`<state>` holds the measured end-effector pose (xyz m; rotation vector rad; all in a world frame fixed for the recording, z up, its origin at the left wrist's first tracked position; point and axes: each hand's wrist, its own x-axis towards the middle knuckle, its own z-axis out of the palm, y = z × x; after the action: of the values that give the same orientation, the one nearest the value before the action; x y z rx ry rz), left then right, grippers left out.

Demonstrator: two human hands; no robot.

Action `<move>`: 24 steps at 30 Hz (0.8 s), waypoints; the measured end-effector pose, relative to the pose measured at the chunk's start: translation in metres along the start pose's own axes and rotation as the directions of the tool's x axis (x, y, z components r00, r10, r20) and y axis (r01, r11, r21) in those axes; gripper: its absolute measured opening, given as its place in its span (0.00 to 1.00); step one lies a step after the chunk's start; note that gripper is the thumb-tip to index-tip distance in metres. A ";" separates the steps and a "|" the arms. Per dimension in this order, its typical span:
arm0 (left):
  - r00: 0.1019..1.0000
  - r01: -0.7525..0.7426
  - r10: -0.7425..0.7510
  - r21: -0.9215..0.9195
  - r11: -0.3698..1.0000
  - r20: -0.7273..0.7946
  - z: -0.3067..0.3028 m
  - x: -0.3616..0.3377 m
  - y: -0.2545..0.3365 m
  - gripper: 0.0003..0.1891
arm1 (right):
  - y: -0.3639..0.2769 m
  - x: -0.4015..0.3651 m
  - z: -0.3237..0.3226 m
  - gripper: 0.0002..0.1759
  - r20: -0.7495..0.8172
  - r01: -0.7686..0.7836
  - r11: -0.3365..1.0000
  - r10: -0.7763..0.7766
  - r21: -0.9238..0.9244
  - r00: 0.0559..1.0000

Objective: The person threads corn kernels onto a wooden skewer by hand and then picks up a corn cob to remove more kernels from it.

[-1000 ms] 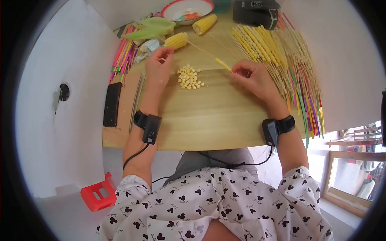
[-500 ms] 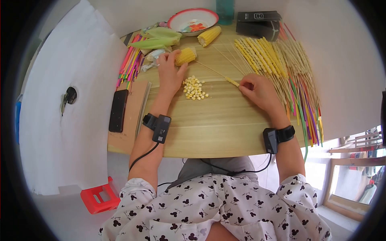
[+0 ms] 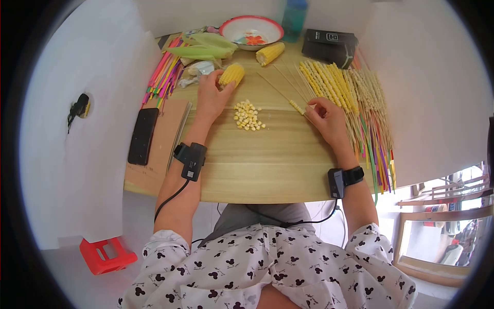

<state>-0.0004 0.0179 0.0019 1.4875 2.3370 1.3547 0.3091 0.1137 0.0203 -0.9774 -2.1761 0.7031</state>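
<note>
My left hand (image 3: 211,98) is closed around a yellow corn cob (image 3: 232,75) above the left-middle of the table. Between the fingertips of my right hand (image 3: 328,119) is a thin straw-coloured stick (image 3: 275,88), slanting up and to the left. A short run of small yellow pieces sits on the stick just by those fingertips. Its far tip points toward the cob but stands apart from it. Loose corn kernels (image 3: 249,116) lie in a small pile between my hands.
Behind are corn husks (image 3: 208,47), a second cob (image 3: 270,53), a red-rimmed bowl (image 3: 252,32) and a black box (image 3: 329,46). Yellow-covered sticks (image 3: 329,82) lie at the right. Coloured strips (image 3: 159,77), a phone (image 3: 143,136) and a notebook (image 3: 170,147) are at the left.
The cob has tipped more upright in my left hand. The stick's tip, close to the cob before, is now separated from it. The whole view has shifted slightly.
</note>
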 end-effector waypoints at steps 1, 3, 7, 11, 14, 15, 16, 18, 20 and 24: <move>1.000 0.003 -0.003 -0.011 1.000 -0.005 0.000 -0.002 -0.001 0.24 | -0.004 0.000 -0.001 0.09 -0.026 -0.016 0.998 0.017 0.052 1.000; 0.991 -0.079 0.075 -0.038 0.996 -0.115 0.006 -0.005 -0.001 0.24 | -0.015 0.002 0.000 0.09 -0.020 -0.003 0.994 0.005 0.105 1.000; 0.961 -0.222 0.202 -0.093 0.971 -0.187 0.020 0.000 -0.016 0.23 | -0.052 0.013 -0.003 0.09 0.096 -0.007 0.957 -0.022 0.290 0.995; 0.997 0.028 -0.045 -0.274 0.961 -0.057 0.005 0.001 -0.006 0.19 | -0.079 0.037 0.005 0.10 0.185 -0.072 0.909 -0.006 0.410 0.983; 0.973 0.225 -0.207 -0.653 0.723 0.105 -0.009 -0.002 0.012 0.18 | -0.077 0.057 0.030 0.12 0.229 -0.114 0.825 -0.020 0.554 0.973; 0.953 0.282 -0.233 -0.851 0.443 0.194 -0.010 -0.005 0.019 0.19 | -0.076 0.060 0.039 0.13 0.246 -0.163 0.807 0.022 0.567 0.969; 0.953 0.279 -0.236 -0.849 0.449 0.189 -0.011 -0.007 0.022 0.19 | -0.078 0.063 0.048 0.15 0.265 -0.214 0.786 0.066 0.580 0.962; 0.919 0.377 -0.190 -0.913 0.159 0.346 -0.011 -0.012 0.028 0.19 | -0.080 0.059 0.065 0.17 0.277 -0.235 0.742 0.069 0.627 0.958; 0.912 0.398 -0.159 -0.909 0.120 0.379 -0.009 -0.016 0.032 0.19 | -0.082 0.056 0.077 0.19 0.291 -0.264 0.693 0.082 0.671 0.953; 0.912 0.409 -0.082 -0.906 0.104 0.402 -0.007 -0.023 0.045 0.20 | -0.079 0.049 0.085 0.20 0.269 -0.244 0.626 0.056 0.741 0.961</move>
<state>0.0402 0.0027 0.0282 0.6344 0.8389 1.8032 0.1863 0.0892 0.0351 -0.6179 -1.6521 1.7231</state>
